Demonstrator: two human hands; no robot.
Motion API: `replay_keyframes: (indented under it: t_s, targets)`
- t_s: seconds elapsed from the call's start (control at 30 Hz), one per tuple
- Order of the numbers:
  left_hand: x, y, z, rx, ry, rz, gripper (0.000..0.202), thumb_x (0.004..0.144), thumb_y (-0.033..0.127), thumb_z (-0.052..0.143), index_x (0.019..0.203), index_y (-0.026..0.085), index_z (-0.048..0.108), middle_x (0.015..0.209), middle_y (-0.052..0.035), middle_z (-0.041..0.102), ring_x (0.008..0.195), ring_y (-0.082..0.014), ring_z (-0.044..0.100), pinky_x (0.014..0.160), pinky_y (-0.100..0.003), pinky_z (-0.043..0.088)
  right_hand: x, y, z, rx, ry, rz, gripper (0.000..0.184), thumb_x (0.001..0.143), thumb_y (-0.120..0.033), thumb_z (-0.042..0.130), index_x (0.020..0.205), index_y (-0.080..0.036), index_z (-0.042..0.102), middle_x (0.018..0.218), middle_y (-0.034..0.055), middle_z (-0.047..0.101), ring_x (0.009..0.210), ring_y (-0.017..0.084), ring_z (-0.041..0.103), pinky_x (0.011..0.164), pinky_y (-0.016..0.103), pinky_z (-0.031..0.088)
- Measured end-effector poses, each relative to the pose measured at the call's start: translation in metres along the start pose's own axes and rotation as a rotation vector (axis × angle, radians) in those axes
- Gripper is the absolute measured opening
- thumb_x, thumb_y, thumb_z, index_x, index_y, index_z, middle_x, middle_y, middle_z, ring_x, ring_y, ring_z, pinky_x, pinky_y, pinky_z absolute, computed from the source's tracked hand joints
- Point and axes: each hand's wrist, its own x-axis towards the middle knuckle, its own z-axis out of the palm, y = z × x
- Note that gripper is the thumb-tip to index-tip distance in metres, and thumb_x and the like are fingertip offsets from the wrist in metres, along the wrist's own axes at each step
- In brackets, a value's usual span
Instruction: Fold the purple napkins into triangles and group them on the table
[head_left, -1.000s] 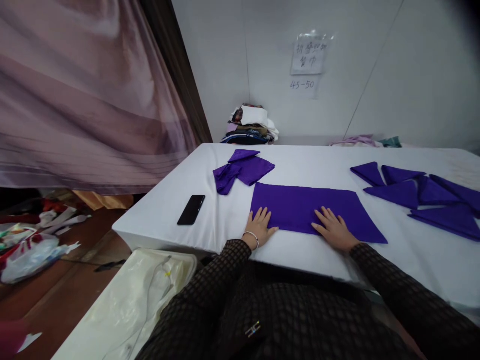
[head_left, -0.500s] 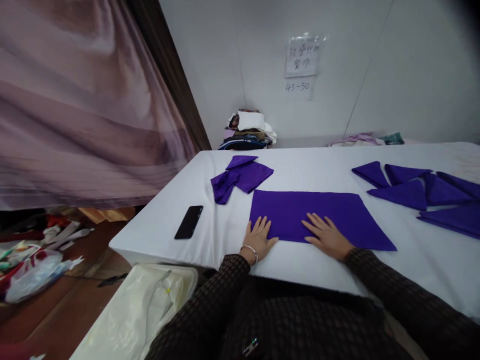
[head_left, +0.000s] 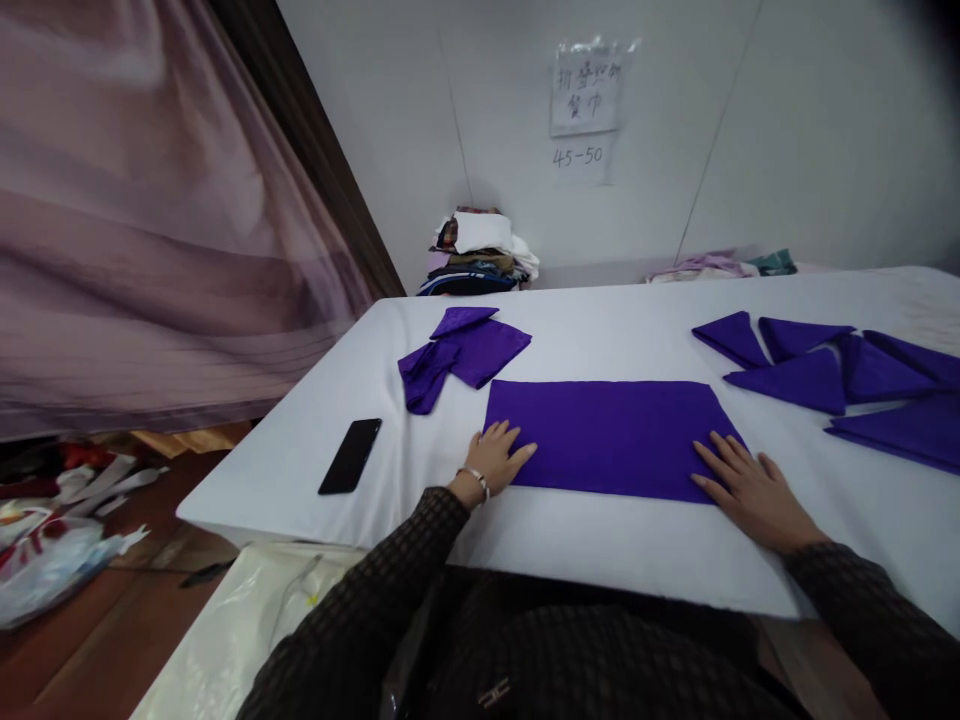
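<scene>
A purple cloth napkin (head_left: 600, 430), folded into a flat rectangle, lies on the white-covered table (head_left: 585, 540) in front of me. Flat on its near left corner rests my left hand (head_left: 493, 457), with a bracelet at the wrist and the fingers spread. Toward the napkin's right end, my right hand (head_left: 754, 490) lies with fingers apart, covering its near right corner. Neither hand grips the fabric. Behind the left end sits a loose heap of crumpled purple napkins (head_left: 480, 350). To the right, several purple napkins folded into triangles (head_left: 802, 380) lie close together.
A black phone (head_left: 350, 456) lies on the table's left side. Stacked folded clothes (head_left: 480, 255) stand beyond the back edge, below a paper sign (head_left: 586, 90) on the wall. A plastic-covered bin (head_left: 247, 620) is at the lower left, near a hanging curtain (head_left: 150, 220).
My right hand has slid rightward along the napkin from its middle to its right end. My left hand stays at the left corner. The view has shifted slightly to the right.
</scene>
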Motion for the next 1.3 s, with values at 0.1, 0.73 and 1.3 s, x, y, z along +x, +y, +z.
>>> replay_keyframes:
  t_s: [0.1,0.73,1.3]
  targets:
    - [0.037,0.003,-0.008,0.078,0.132,0.077,0.067,0.088,0.061,0.027,0.137,0.018,0.04,0.15,-0.0101,0.029,0.139,-0.0253,0.021,0.112,-0.049,0.016,-0.001,0.003,0.003,-0.016,0.007,-0.02,0.065,0.089,-0.055,0.018,0.14,-0.021,0.039,0.149,0.0106,0.03,0.137,0.028,0.024,0.105,0.054,0.025]
    - [0.096,-0.028,0.012,0.142,0.181,-0.084,0.077,0.086,0.064,0.021,0.142,0.012,0.03,0.151,-0.0121,0.024,0.14,-0.0268,0.017,0.112,-0.048,0.017,0.109,-0.123,-0.055,0.286,-0.111,-0.229,0.073,0.084,-0.068,0.031,0.143,-0.026,0.031,0.15,0.0077,0.027,0.138,0.031,0.022,0.11,0.054,0.017]
    - [0.105,-0.033,0.014,0.195,0.202,-0.079,0.077,0.086,0.062,0.022,0.141,0.009,0.032,0.151,-0.0114,0.026,0.139,-0.0272,0.019,0.11,-0.05,0.02,0.13,0.018,-0.04,0.159,-0.143,0.2,0.064,0.094,-0.05,0.026,0.139,-0.005,0.036,0.146,0.0231,0.03,0.136,0.034,0.025,0.105,0.058,0.019]
